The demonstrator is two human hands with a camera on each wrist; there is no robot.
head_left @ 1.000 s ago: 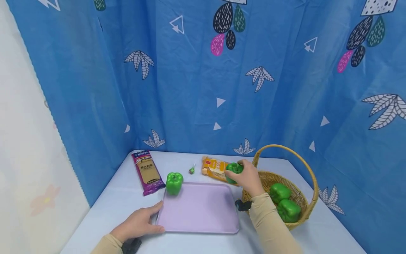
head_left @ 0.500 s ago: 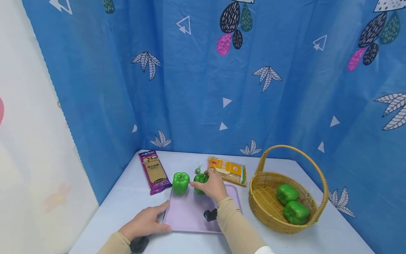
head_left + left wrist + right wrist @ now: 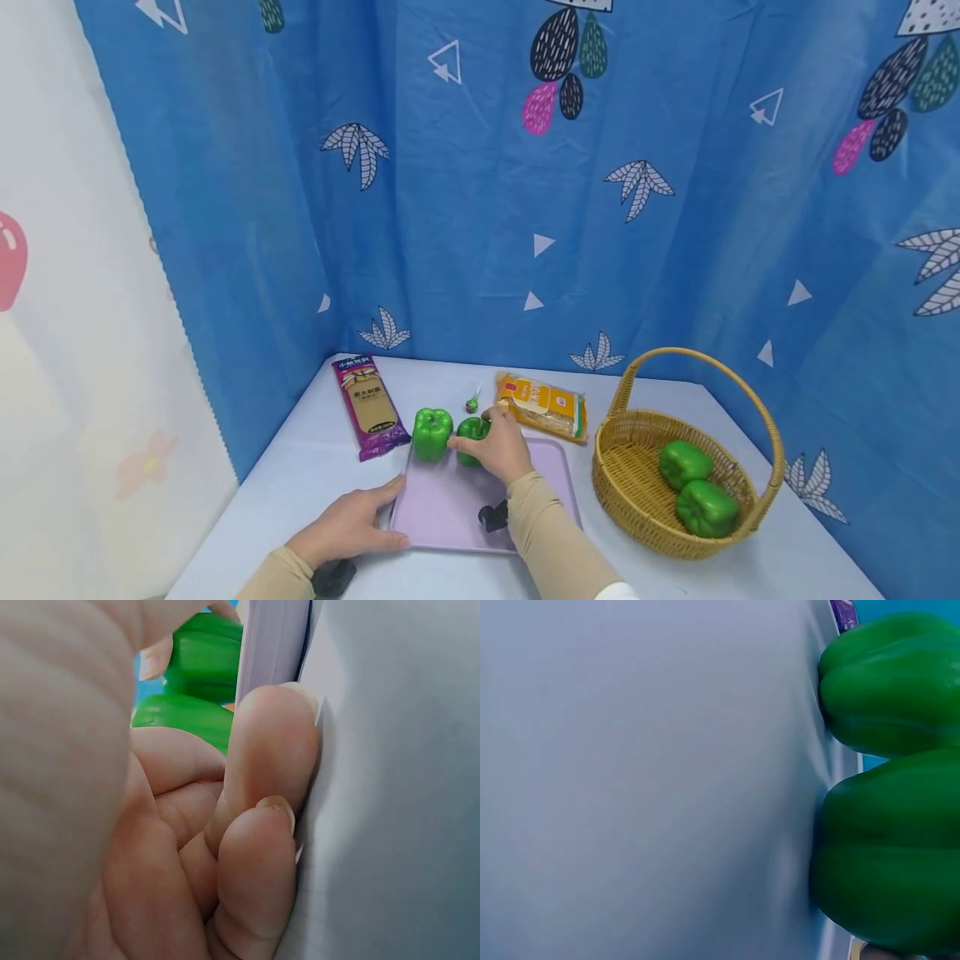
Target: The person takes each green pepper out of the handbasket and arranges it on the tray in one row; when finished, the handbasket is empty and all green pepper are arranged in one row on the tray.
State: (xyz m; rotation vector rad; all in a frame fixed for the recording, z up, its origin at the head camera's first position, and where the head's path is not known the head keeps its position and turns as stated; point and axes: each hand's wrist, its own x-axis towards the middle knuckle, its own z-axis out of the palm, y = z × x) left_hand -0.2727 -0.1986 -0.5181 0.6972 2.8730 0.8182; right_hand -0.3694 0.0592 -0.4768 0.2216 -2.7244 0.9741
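Observation:
In the head view my right hand holds a green bell pepper by its sides at the far part of the lilac tray. Beside it, to the left, a second green bell pepper stands at the tray's far left corner. Both peppers sit side by side in the right wrist view, the nearer pepper below the farther pepper. My left hand rests at the tray's left edge, thumb and forefinger spread. The left wrist view has its fingers on the table next to the tray's side.
A wicker basket with a tall handle stands to the right, two green bell peppers inside. Behind the tray lie an orange food packet and a small wrapped lollipop. A purple pasta packet lies back left. Blue curtains border the table.
My right hand has carried the bell pepper left from beside the basket to the tray, next to the other pepper. The left hand stays at the tray's edge. The head view has shifted slightly.

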